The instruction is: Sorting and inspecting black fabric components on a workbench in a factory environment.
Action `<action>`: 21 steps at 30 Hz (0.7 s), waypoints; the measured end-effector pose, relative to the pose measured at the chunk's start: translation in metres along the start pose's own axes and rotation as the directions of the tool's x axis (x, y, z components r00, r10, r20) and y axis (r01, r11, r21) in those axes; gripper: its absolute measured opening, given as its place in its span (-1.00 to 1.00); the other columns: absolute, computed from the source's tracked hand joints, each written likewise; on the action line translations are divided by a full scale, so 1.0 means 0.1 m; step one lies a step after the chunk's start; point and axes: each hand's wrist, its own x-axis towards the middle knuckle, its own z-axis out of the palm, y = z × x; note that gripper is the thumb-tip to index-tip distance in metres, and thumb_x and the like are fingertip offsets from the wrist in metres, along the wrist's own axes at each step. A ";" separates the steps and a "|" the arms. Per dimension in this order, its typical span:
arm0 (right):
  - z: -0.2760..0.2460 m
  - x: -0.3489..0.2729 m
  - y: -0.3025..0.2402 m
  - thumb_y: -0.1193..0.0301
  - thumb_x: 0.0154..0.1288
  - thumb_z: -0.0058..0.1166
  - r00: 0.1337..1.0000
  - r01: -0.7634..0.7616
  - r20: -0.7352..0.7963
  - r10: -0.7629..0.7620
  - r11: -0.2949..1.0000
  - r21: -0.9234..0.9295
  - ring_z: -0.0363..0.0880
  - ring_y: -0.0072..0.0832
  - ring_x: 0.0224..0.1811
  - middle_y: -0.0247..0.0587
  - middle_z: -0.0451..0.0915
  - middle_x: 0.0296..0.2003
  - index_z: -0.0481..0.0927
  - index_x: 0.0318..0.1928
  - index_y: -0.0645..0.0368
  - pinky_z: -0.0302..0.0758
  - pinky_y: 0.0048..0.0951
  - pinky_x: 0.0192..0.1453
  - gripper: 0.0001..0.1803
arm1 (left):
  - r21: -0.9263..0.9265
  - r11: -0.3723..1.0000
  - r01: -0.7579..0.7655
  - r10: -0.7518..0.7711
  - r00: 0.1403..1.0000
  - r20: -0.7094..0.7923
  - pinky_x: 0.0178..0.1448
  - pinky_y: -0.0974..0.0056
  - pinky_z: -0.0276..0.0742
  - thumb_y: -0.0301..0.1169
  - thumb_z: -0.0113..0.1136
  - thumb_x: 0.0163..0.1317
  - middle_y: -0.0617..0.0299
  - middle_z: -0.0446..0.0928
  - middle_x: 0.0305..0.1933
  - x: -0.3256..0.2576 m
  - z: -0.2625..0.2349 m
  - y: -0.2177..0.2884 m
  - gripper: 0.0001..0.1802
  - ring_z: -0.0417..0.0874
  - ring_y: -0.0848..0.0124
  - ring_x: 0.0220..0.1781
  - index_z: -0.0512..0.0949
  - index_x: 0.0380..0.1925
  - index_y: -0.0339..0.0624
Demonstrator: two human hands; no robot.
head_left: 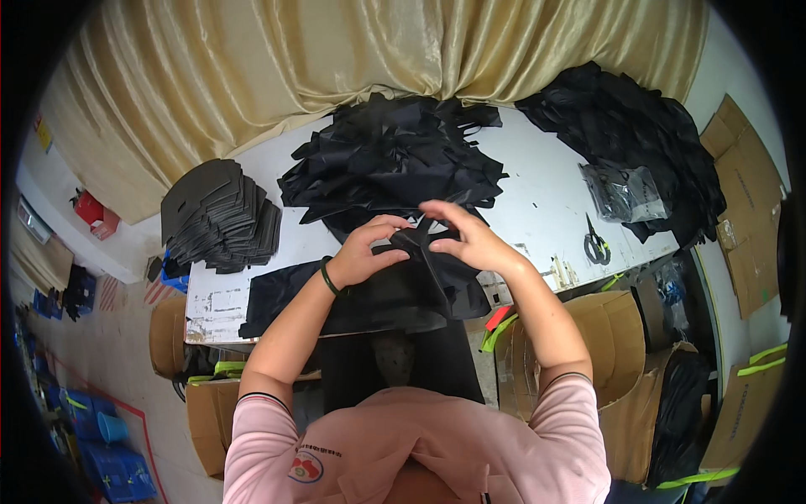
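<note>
1. Nearest, the black fabric piece [378, 300] is lying at the front edge of the table [546, 176], and its upper part is rising between the hands.
2. The left hand [357, 259] is grasping this raised part with thumb and fingers. The right hand [478, 244] is curving around the other side; whether its grip is pressing, I cannot tell.
3. For good work, in my opinion, both hands should be matching the edges and pulling gently, so that no wrinkle is forming.
4. Farther, a heap of black fabric [390, 155] is lying behind the hands.
</note>
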 end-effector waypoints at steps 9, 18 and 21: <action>-0.22 0.25 -0.50 0.54 0.25 0.15 0.998 0.050 0.041 -0.046 0.994 -0.093 0.55 -0.59 -0.32 -0.27 0.61 -0.41 0.52 -0.27 0.26 0.48 -0.53 -0.16 -0.91 | -0.546 0.802 0.242 -0.190 0.970 0.150 0.16 0.38 0.38 -0.55 0.33 0.08 0.23 0.49 0.05 0.01 -0.30 0.23 -0.78 0.47 0.52 0.07 0.55 -0.26 -0.30; -0.94 0.51 -1.01 0.55 0.08 0.06 0.842 0.304 -0.007 -0.539 0.486 -0.819 0.60 -0.21 -0.28 -0.22 0.56 -0.41 0.49 -0.33 0.11 0.51 -0.24 -0.23 -0.89 | -0.589 0.660 0.467 -0.291 0.881 0.372 0.11 0.43 0.44 -0.64 0.33 0.05 0.32 0.49 -0.04 0.03 -0.62 0.26 -0.54 0.53 0.57 -0.04 0.40 -0.03 -0.23; -1.23 0.49 -0.91 0.54 0.16 0.06 0.879 0.120 -0.145 -0.454 0.504 -0.856 0.62 -0.21 -0.25 -0.21 0.58 -0.36 0.49 -0.30 0.12 0.53 -0.26 -0.22 -0.91 | -0.385 0.736 0.557 -0.420 0.822 0.385 0.14 0.41 0.46 -0.66 0.34 0.04 0.29 0.50 -0.02 -0.09 -0.88 0.32 -0.48 0.53 0.55 0.02 0.37 0.01 -0.24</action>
